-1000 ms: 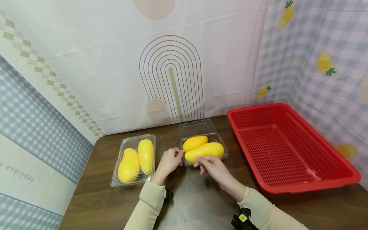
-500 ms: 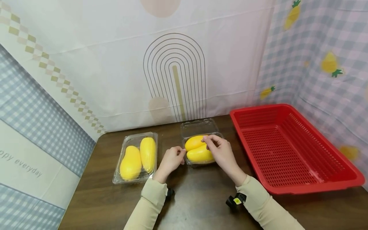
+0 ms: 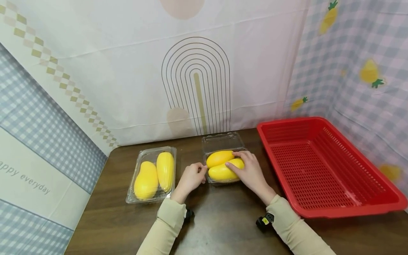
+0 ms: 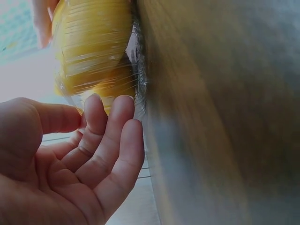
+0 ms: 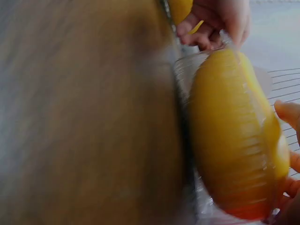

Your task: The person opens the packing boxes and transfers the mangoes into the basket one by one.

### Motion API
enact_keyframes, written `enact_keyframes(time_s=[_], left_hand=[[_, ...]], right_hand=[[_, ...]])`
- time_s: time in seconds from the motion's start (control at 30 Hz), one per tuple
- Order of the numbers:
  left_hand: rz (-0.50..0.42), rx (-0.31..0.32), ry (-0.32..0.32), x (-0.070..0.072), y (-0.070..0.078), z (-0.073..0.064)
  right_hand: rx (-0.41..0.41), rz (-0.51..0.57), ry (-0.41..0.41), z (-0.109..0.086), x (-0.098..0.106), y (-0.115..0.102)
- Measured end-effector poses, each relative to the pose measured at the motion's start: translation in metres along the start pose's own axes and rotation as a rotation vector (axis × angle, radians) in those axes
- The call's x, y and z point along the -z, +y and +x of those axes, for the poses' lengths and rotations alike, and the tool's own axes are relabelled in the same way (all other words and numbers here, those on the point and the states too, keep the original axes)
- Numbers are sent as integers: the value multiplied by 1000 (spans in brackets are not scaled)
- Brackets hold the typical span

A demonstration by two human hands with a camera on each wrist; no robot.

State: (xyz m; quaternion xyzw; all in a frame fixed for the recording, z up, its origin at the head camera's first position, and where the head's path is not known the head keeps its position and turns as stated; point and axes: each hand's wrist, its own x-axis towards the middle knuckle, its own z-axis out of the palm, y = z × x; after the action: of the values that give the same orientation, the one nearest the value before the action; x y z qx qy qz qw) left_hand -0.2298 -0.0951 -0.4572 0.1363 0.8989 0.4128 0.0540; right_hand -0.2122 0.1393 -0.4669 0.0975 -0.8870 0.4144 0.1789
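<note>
In the head view, a clear plastic clamshell box (image 3: pixel 223 142) stands with its lid tipped back toward the wall. Two yellow mangoes lie side by side in it, a rear mango (image 3: pixel 219 158) and a front mango (image 3: pixel 222 173). My left hand (image 3: pixel 192 177) pinches the box's left rim between thumb and index finger; the left wrist view shows those fingertips (image 4: pixel 93 105) close up. Over the right end of the front mango curves my right hand (image 3: pixel 253 173), thumb on top and fingers round its far side. The right wrist view shows this mango (image 5: pixel 229 136) behind the ribbed wall.
Left of the hands lies another clear box (image 3: pixel 131 191) holding two mangoes, its lid down over them. A large red perforated basket (image 3: pixel 277 177) stands on the right of the brown wooden table (image 3: pixel 216 226). Patterned cloth hangs behind and at both sides.
My right hand has moved from the box's front edge up over the mangoes, then settled on the front mango's right end. My left hand has stayed at the left rim.
</note>
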Motion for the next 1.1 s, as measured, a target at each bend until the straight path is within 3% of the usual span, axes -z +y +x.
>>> enact_keyframes(time_s=[0.23, 0.47, 0.7, 1.1], left_hand=[[24, -2, -8, 0, 0, 1], [69, -20, -90, 0, -1, 1], [85, 7, -104, 0, 0, 1], [76, 1, -101, -3, 1, 1]], right_hand=[[15, -111, -116, -2, 0, 6], [109, -265, -169, -5, 1, 8], [95, -254, -183, -4, 1, 5], [100, -196, -217, 1, 2, 4]])
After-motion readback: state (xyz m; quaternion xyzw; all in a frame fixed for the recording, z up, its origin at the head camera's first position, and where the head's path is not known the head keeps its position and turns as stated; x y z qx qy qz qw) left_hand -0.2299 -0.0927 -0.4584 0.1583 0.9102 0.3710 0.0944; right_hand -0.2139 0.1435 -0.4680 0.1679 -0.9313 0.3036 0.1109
